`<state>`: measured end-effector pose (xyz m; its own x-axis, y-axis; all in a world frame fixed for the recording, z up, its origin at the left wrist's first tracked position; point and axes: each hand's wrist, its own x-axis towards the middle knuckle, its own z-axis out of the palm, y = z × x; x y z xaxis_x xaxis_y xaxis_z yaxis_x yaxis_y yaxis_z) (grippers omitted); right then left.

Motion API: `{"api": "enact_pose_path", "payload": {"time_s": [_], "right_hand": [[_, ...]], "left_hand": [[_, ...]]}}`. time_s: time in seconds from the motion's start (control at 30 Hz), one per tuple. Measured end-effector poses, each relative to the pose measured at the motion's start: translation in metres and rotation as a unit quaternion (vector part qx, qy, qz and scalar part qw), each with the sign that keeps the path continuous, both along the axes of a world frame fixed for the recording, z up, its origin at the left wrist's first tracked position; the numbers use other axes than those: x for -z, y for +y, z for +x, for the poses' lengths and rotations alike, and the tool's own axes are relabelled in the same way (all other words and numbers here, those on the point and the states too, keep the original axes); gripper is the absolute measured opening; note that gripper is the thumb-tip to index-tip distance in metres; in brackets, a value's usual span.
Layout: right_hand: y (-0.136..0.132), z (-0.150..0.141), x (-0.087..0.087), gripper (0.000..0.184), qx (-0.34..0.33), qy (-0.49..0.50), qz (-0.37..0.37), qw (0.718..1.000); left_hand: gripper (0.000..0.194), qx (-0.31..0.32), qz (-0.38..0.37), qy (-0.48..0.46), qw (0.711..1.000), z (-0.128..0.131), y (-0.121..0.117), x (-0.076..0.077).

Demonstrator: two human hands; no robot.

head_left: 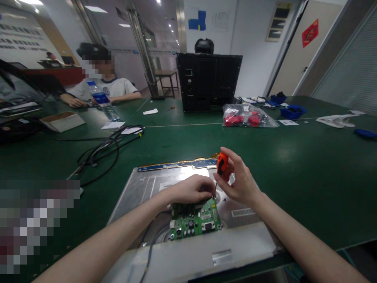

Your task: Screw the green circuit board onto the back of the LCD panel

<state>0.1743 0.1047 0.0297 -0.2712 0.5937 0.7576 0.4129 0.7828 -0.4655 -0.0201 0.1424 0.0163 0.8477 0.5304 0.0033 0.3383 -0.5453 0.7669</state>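
Note:
An orange-and-black screwdriver (222,162) stands almost upright in my right hand (242,182), my fingers closed round its handle. Its thin shaft points down to the upper right corner of a green circuit board (196,220). My left hand (193,188) is closed, its fingertips pinched beside the screwdriver's tip; what they hold, if anything, is hidden. The board lies on the metal back of a flat display panel (141,196), and my left hand covers its upper part. Along the panel's far edge runs a narrow blue circuit strip (176,165).
Black cables (114,145) lie coiled on the green table (182,139) at left, near a water bottle (103,100) and an open box (62,121). Farther back stand a black monitor (209,82), a bag of red parts (249,116) and blue trays (293,112). A person sits across, left.

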Motion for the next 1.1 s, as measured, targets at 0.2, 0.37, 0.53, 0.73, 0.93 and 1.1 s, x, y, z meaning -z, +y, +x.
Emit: {"api": "enact_pose_path", "payload": {"time_s": [0.2, 0.37, 0.53, 0.73, 0.93, 1.1], "right_hand": [[-0.0021, 0.0010, -0.0050, 0.066, -0.026, -0.007, -0.003, 1.000], [-0.0029, 0.0005, -0.0042, 0.068, -0.011, -0.020, 0.010, 1.000], [-0.0015, 0.0008, -0.0012, 0.068, 0.006, -0.029, 0.036, 0.999], [-0.0018, 0.0011, -0.0027, 0.065, 0.002, -0.035, 0.039, 0.999], [-0.0028, 0.0010, -0.0053, 0.064, -0.008, -0.030, 0.029, 0.999], [-0.0029, 0.0015, -0.0048, 0.068, -0.016, -0.031, 0.021, 0.999]], "left_hand": [[0.013, 0.002, -0.003, -0.003, 1.000, -0.0008, 0.0004, 0.0017], [0.011, 0.004, -0.012, -0.004, 1.000, -0.0014, 0.0008, 0.0011], [0.008, -0.003, -0.014, -0.007, 1.000, -0.0024, 0.0012, -0.0001], [0.006, -0.012, -0.027, -0.005, 1.000, -0.0028, 0.0014, -0.0003], [0.006, -0.010, -0.035, -0.004, 0.999, -0.0034, 0.0016, -0.0016], [0.003, -0.009, -0.024, -0.002, 1.000, -0.0026, 0.0015, -0.0015]]}}
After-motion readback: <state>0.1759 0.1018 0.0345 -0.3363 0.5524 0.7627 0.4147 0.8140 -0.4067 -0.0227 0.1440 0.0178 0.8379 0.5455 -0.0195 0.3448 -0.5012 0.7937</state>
